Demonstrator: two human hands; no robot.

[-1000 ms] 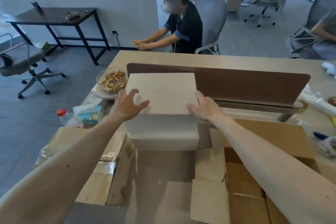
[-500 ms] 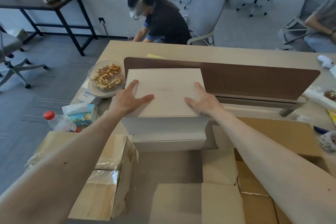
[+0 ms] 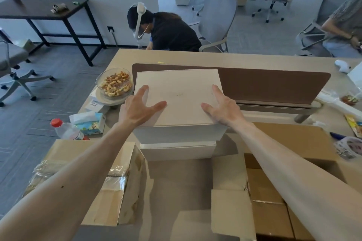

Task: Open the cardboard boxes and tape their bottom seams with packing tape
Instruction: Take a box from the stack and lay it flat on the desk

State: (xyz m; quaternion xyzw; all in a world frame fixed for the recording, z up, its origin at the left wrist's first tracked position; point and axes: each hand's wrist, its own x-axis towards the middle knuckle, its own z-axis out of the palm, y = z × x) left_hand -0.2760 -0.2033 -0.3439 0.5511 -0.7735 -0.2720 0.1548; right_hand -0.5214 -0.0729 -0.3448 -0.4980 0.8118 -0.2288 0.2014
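Two white boxes are stacked on the desk in front of me. The top white box (image 3: 180, 92) lies flat on the lower white box (image 3: 176, 151). My left hand (image 3: 137, 109) grips its near left corner, thumb on the lid and fingers over the side. At the near right corner my right hand (image 3: 223, 107) holds it the same way. A brown cardboard box (image 3: 293, 139) stands open at the right with its flaps up. Another cardboard box (image 3: 109, 197) with clear tape on it sits at the lower left.
A glass bowl of nuts (image 3: 115, 84), a tissue pack (image 3: 90, 123) and a red-capped bottle (image 3: 64, 129) stand left of the boxes. A brown divider (image 3: 274, 86) runs behind them. A tape roll (image 3: 348, 148) lies at the right. A person (image 3: 168, 31) sits across the desk.
Both hands have slid further onto the top white box and closed around its near corners. The person across the desk has bent forward and down.
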